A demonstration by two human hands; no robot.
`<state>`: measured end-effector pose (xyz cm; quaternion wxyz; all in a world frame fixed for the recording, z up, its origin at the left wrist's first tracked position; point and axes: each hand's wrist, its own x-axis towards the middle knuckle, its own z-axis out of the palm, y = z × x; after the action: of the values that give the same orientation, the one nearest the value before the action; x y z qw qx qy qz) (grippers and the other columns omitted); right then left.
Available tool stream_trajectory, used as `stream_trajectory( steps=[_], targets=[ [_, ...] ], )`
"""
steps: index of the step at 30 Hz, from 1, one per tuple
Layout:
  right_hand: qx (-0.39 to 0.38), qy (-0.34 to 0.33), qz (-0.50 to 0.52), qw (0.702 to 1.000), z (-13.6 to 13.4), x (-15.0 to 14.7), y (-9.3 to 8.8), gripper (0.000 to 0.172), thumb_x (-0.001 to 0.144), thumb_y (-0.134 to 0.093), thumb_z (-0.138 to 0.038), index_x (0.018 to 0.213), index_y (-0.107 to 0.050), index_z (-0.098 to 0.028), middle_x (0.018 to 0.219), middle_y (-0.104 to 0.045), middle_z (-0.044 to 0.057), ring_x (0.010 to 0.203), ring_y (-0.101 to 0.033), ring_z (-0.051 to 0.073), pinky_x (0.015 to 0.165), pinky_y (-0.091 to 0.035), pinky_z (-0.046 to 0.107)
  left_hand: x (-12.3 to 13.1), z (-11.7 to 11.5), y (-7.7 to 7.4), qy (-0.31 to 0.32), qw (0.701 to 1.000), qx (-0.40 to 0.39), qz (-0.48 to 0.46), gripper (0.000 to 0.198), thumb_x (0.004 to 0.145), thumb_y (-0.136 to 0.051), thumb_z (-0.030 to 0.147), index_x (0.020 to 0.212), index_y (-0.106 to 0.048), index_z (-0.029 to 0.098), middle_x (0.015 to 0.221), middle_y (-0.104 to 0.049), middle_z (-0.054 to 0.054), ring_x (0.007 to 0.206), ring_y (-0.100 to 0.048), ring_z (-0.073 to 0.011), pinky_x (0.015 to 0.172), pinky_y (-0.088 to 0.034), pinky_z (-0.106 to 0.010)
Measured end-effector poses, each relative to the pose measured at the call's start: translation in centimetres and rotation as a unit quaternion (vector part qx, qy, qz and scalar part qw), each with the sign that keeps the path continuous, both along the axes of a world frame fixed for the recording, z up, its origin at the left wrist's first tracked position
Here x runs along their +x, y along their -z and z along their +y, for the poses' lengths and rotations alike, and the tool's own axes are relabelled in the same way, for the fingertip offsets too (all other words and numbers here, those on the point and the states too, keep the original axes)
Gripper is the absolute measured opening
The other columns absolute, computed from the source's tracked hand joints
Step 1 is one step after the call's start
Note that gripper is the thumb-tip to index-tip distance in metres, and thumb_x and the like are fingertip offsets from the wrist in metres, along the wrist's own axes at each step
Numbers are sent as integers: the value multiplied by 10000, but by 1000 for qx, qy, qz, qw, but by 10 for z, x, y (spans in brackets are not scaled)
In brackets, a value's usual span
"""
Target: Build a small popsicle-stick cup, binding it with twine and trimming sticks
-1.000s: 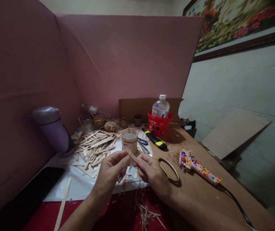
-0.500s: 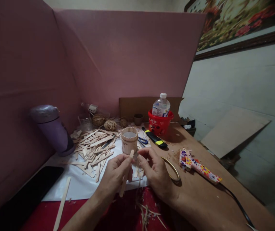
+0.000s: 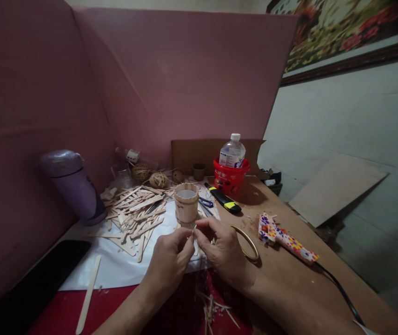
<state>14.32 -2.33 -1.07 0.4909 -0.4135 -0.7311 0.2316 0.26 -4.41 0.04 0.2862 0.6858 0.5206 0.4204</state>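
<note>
My left hand (image 3: 171,253) is closed in a pinch, thumb against the fingers. Between its fingertips and those of my right hand (image 3: 222,246) shows the pale tip of a wooden craft stick (image 3: 195,227); most of that stick is hidden. The right thumb and forefinger are pinched at the same spot, touching the left fingertips. Just beyond both hands stands a small round cup built of wooden sticks (image 3: 186,209), upright, with a scalloped rim and a grey inside. Thin pale strands and scraps (image 3: 213,307) hang or lie below the hands.
A pile of craft sticks (image 3: 143,209) lies left on white sheeting (image 3: 115,274), near a purple tumbler (image 3: 75,186) and a black phone (image 3: 42,279). Right are a box cutter (image 3: 224,200), gold ring (image 3: 249,242), flowered glue gun (image 3: 286,239) and red bucket (image 3: 232,179) holding a bottle.
The stick, earlier upright in my left hand with its length showing, is turned so that only its tip shows. My right fingertips have come over to meet the left ones.
</note>
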Motion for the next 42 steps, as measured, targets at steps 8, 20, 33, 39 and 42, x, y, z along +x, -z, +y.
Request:
stream_trajectory(
  steps=[8, 20, 33, 39, 42],
  targets=[
    [-29, 74, 10, 997, 4, -3, 5, 112, 719, -505, -98, 732, -576, -184, 616, -585, -3, 519, -521, 128, 515, -402, 239, 8, -4, 1, 11, 1000, -5, 18, 217, 830, -491, 258, 718, -648, 158, 569, -547, 3, 535, -447, -118, 534, -330, -224],
    [-10, 72, 25, 997, -4, -4, -3, 84, 812, -547, -225, 786, -596, -163, 701, -618, 29, 593, -559, 140, 539, -430, 238, 2, 1, 0, 2, 984, -96, -148, 322, 815, -542, 447, 694, -589, 153, 501, -455, 52, 456, -380, -80, 435, -305, -193],
    [56, 18, -8, 998, -3, -1, 2, 105, 832, -536, -153, 788, -631, -145, 733, -650, 52, 665, -593, 154, 617, -432, 247, -2, 0, 9, -27, 979, 130, 155, 187, 855, -476, 182, 837, -661, 163, 704, -685, -39, 597, -601, -148, 578, -393, -243],
    [43, 30, -16, 998, -3, -2, 1, 101, 804, -524, -125, 739, -594, -156, 660, -619, 19, 604, -573, 137, 574, -411, 232, -3, 2, 11, -27, 942, 237, 235, 221, 856, -461, 145, 774, -665, 161, 646, -688, -45, 546, -616, -163, 525, -378, -251],
    [50, 47, -26, 997, -4, -3, 0, 107, 786, -511, -119, 702, -560, -164, 627, -587, 8, 566, -545, 129, 545, -394, 231, -2, 2, 11, -12, 949, 236, 211, 234, 860, -455, 147, 761, -667, 154, 651, -686, -51, 548, -610, -153, 537, -390, -245]
  ],
)
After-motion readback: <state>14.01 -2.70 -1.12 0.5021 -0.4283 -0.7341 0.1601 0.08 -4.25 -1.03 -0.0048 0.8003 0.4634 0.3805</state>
